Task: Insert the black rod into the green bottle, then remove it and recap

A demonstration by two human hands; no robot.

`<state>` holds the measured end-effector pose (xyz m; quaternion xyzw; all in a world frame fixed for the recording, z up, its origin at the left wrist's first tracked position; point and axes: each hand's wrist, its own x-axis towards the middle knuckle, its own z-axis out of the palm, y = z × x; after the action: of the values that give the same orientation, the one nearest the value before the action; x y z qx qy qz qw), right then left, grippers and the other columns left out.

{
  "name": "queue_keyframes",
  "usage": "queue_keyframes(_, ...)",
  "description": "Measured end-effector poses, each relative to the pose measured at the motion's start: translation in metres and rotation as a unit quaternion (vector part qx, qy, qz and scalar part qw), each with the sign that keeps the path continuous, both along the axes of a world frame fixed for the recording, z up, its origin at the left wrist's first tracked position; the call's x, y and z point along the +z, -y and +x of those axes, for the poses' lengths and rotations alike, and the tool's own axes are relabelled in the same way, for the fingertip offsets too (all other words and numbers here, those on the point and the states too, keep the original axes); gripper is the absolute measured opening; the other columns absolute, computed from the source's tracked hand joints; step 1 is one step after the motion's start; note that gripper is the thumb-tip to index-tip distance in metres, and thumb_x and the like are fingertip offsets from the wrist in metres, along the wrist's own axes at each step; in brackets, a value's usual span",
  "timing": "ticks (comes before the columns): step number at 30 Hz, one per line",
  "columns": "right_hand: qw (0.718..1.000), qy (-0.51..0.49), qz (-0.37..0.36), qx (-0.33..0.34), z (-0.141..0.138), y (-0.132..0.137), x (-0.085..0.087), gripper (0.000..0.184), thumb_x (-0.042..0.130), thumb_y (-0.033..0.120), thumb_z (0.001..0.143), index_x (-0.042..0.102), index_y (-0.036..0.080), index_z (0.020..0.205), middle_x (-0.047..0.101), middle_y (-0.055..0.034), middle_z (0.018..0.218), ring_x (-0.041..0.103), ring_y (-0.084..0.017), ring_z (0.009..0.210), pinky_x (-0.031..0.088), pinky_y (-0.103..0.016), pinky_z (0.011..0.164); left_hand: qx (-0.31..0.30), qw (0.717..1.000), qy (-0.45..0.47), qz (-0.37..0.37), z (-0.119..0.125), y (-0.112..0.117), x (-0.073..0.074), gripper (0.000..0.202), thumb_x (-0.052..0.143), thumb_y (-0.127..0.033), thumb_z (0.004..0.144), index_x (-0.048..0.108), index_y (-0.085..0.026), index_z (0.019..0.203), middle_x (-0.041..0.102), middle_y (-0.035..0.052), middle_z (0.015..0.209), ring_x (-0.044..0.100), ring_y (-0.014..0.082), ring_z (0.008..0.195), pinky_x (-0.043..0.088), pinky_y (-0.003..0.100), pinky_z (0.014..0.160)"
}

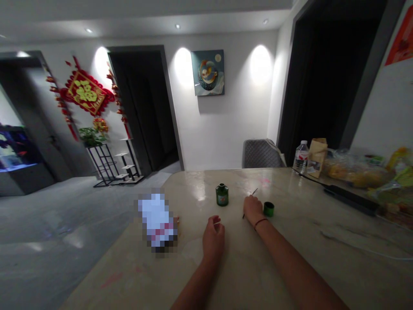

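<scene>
My right hand (253, 207) is closed around a thin dark stick (255, 192), whose ends poke out above and below the fist. A red cord circles that wrist. Just right of the fist sits a small green cap-like cup (269, 209), its dark opening facing up. A small dark green bottle (222, 195) with a label stands upright and uncapped on the table, left of my right hand. Nearer to me, my left hand (213, 236) hovers or rests with curled fingers. A tiny whitish sliver shows at its fingertips; I cannot make out what it is.
The marble-look table (190, 275) has a blurred-out phone-like object (158, 221) on its left. To the right are a black power strip (350, 199), a white cable (364, 250), a water bottle (301, 157), a paper bag (317, 157) and plastic bags. A grey chair (261, 153) stands behind.
</scene>
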<state>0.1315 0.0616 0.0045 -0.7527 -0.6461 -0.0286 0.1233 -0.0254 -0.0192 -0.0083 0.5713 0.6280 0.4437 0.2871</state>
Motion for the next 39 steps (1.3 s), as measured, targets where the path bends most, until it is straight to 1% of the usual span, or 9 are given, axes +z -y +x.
queue_keyframes(4,1.0,-0.001,-0.006,0.017,0.004,0.006,0.0,0.035,0.031,0.003,0.082,0.063,0.007,0.096,0.059,-0.0212,0.099,0.056,-0.025,0.095,0.045,-0.032,0.072,0.004,1.0,0.002,-0.005,0.001,0.001,0.002,0.027,0.043,-0.017,0.076,0.049,-0.016,0.102,0.06,0.009,0.106,0.058,0.0139,0.088,0.042,0.026,0.081)
queue_keyframes(9,0.99,-0.126,-0.024,0.055,0.011,0.007,0.002,0.028,0.04,0.006,0.077,0.064,0.009,0.09,0.061,-0.0193,0.097,0.058,-0.024,0.093,0.043,-0.03,0.074,0.004,1.0,0.009,-0.002,0.001,0.001,0.001,0.026,0.045,-0.017,0.075,0.05,-0.016,0.101,0.06,0.0088,0.105,0.058,0.0136,0.088,0.042,0.025,0.081)
queue_keyframes(17,0.953,-0.275,-0.08,0.101,0.02,-0.002,0.008,0.015,0.055,0.006,0.056,0.063,0.013,0.065,0.063,-0.0043,0.057,0.059,-0.015,0.057,0.041,-0.02,0.051,0.004,1.0,0.02,0.002,0.0,0.0,-0.002,0.025,0.045,-0.017,0.075,0.051,-0.016,0.1,0.06,0.0086,0.105,0.059,0.0141,0.088,0.042,0.027,0.082)
queue_keyframes(20,0.929,-0.34,-0.101,0.105,0.019,-0.002,0.016,0.018,0.052,0.007,0.058,0.064,0.012,0.071,0.057,0.0007,0.045,0.054,-0.012,0.044,0.039,-0.018,0.043,0.002,1.0,0.016,-0.003,0.0,0.001,-0.001,0.026,0.045,-0.017,0.075,0.05,-0.016,0.101,0.06,0.0088,0.106,0.058,0.0142,0.089,0.042,0.027,0.082)
queue_keyframes(23,0.909,-0.391,-0.1,0.104,0.017,-0.001,0.026,0.031,0.049,0.009,0.063,0.062,0.01,0.092,0.06,0.0006,0.052,0.056,-0.011,0.046,0.042,-0.018,0.044,-0.002,1.0,0.012,-0.006,0.0,0.001,0.0,0.026,0.044,-0.017,0.075,0.05,-0.016,0.1,0.06,0.0089,0.106,0.058,0.0144,0.09,0.042,0.027,0.083)
queue_keyframes(25,0.89,-0.433,-0.085,0.113,0.016,-0.001,0.033,0.034,0.047,0.01,0.066,0.06,0.009,0.097,0.063,-0.0006,0.059,0.058,-0.011,0.05,0.044,-0.018,0.047,-0.002,1.0,0.013,-0.002,0.0,0.001,-0.001,0.025,0.045,-0.017,0.075,0.051,-0.016,0.099,0.06,0.0085,0.105,0.058,0.0143,0.091,0.041,0.026,0.083)
queue_keyframes(28,0.867,-0.476,-0.039,0.14,0.013,-0.003,0.043,0.025,0.048,0.011,0.067,0.064,0.009,0.087,0.064,-0.0022,0.062,0.057,-0.01,0.05,0.043,-0.017,0.047,0.0,1.0,0.012,0.0,0.0,0.001,-0.001,0.023,0.046,-0.017,0.075,0.052,-0.017,0.096,0.061,0.008,0.103,0.058,0.014,0.092,0.04,0.025,0.084)
queue_keyframes(36,0.886,-0.417,0.165,0.115,-0.009,-0.02,0.072,0.021,0.055,0.022,0.069,0.065,0.012,0.084,0.067,-0.0067,0.079,0.06,-0.013,0.063,0.046,-0.021,0.059,0.0,1.0,0.018,-0.002,0.001,0.004,0.0,0.021,0.047,-0.015,0.074,0.052,-0.017,0.094,0.062,0.0081,0.102,0.057,0.0145,0.095,0.04,0.025,0.086)
queue_keyframes(39,0.88,-0.421,0.196,0.1,-0.015,-0.023,0.076,0.021,0.053,0.027,0.07,0.065,0.013,0.082,0.068,-0.0064,0.079,0.06,-0.013,0.06,0.045,-0.022,0.058,-0.002,1.0,0.027,-0.007,0.001,0.003,-0.002,0.021,0.046,-0.016,0.074,0.052,-0.017,0.094,0.062,0.0082,0.102,0.057,0.0145,0.095,0.04,0.025,0.086)
